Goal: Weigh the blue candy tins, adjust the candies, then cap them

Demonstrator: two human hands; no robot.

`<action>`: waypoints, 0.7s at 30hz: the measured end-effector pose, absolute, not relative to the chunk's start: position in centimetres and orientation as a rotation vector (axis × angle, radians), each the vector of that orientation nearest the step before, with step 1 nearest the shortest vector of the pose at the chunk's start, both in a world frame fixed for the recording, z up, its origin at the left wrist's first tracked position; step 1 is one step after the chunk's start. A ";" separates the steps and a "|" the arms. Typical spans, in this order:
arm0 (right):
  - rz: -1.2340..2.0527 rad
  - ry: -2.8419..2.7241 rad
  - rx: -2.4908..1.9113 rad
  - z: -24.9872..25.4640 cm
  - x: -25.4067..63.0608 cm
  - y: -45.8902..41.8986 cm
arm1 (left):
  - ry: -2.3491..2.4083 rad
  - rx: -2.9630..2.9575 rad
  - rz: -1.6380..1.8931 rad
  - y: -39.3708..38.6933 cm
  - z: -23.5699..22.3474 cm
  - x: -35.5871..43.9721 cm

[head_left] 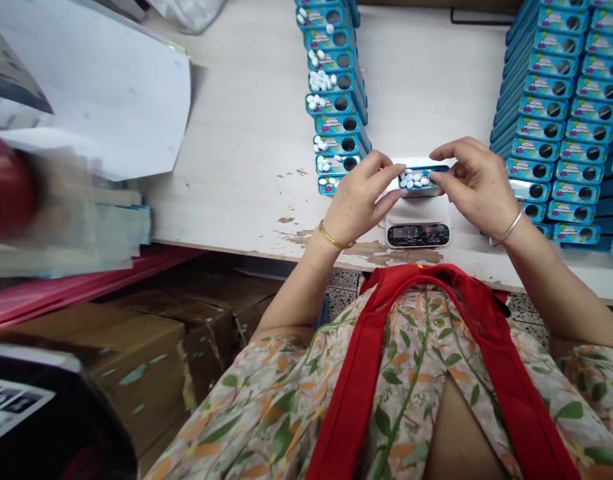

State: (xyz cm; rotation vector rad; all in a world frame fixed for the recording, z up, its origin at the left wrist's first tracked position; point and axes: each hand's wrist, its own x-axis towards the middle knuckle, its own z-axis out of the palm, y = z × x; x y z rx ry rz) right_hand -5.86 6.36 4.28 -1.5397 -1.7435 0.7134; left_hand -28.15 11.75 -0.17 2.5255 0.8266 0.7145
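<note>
1. At my far left, white paper sheets (131, 87) lie on the worn white table (236, 133); their number is unclear.
2. Next comes one row of blue tins (336, 125), nine tops showing fully and another cut off by the upper edge. White tablets sit on most; the sixth full top down is bare.
3. My left hand (364, 193), with one gold bangle (335, 240), has its index finger and thumb clamped on the left end of the middle tin (422, 191).
4. That single tin sits on one white scale (419, 212) between my hands. It is narrow and blue, with roughly ten small, rounded white pieces (414, 179) heaped towards its left end. The digits are too small to read surely.
5. My right hand (479, 180), wearing one silver bangle (507, 229), has fingertips at the tin's right end, its index finger lifted apart; I cannot tell whether it grips.
6. Beyond stand at least three columns of blue tins (549, 128).
</note>
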 end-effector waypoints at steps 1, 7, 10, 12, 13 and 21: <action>0.695 -1.720 -1.546 4.2 -5.7 6.2 | 0.834 2.537 0.713 11.7 -0.2 -28.1; 0.613 -1.668 -1.589 2.0 -4.8 4.8 | 0.874 2.614 0.666 11.8 0.0 -27.9; 0.707 -1.615 -1.578 1.1 -5.1 4.4 | 0.845 2.654 0.616 11.9 0.6 -27.5; 0.750 -1.575 -1.570 0.8 -5.3 4.3 | 0.826 2.673 0.574 12.0 1.2 -27.2; 0.762 -1.559 -1.564 0.8 -5.4 4.3 | 0.823 2.678 0.552 12.0 1.4 -27.0; 0.793 -1.511 -1.519 0.7 -5.6 4.4 | 0.802 2.620 0.441 12.4 2.1 -23.6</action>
